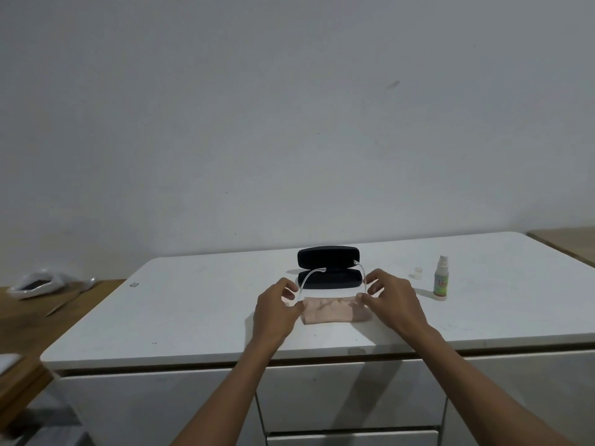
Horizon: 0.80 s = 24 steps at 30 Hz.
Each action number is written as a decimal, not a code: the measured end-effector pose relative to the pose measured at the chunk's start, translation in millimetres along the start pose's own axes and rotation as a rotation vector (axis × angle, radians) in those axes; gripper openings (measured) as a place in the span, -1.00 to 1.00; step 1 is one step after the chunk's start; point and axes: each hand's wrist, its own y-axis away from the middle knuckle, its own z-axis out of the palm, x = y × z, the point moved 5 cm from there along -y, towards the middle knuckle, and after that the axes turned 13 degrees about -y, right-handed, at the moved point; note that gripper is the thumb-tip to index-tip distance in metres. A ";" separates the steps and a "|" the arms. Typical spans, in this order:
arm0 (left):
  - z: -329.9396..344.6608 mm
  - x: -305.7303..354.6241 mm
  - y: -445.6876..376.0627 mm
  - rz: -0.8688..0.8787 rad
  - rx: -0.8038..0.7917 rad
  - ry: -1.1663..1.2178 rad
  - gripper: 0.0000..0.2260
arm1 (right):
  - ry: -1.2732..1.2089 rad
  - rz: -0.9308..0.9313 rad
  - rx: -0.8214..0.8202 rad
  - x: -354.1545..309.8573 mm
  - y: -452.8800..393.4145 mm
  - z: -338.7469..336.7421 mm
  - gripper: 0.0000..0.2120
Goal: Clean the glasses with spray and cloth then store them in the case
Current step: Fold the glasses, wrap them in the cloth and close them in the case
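Clear-framed glasses [309, 275] are held above a folded pink cloth [335, 310], their temples spread and pointing away toward the open black case [327, 267]. My left hand [277, 312] pinches the left end of the frame. My right hand [391, 299] pinches the right end. The lenses are hard to make out against the cloth. The case stands just behind the cloth with its lid up. A small spray bottle [440, 279] with a green label stands upright to the right of my right hand, its cap [418, 271] lying beside it.
All this lies on a white cabinet top [199, 310] with drawers below, set against a pale wall. A lower wooden surface at left carries a plastic bag [33, 284] and a thin stick [61, 305]. A small grey item [134, 284] sits near the top's left edge.
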 end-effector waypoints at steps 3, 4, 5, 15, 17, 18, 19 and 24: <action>-1.5 -1.0 2.5 0.087 0.036 -0.003 -0.89 | -0.042 -0.073 0.013 -1.8 1.5 -0.5 -0.90; -1.2 -0.7 2.8 0.099 0.045 -0.003 -0.90 | -0.043 -0.090 0.016 -2.9 1.8 -0.6 -0.91; -0.6 -0.5 2.7 0.104 0.048 -0.004 -0.90 | -0.048 -0.098 0.019 -3.0 1.9 -0.7 -0.92; 14.9 12.6 -5.4 0.326 -0.092 -0.359 -0.78 | -0.103 -0.119 0.013 -0.7 -6.2 -1.2 -0.92; 16.3 9.5 -10.0 0.296 -0.105 -0.312 -0.79 | -0.077 -0.139 0.005 -3.4 -8.2 -0.1 -0.90; 16.7 7.8 -11.9 0.286 -0.115 -0.282 -0.79 | -0.054 -0.155 -0.004 -5.0 -8.8 0.7 -0.89; 17.3 5.7 -13.7 0.282 -0.132 -0.246 -0.79 | -0.030 -0.170 -0.016 -6.1 -9.5 1.9 -0.87; 13.4 -4.2 -18.2 0.198 -0.194 0.001 -0.81 | 0.123 -0.211 -0.122 -9.9 -12.1 15.5 -0.79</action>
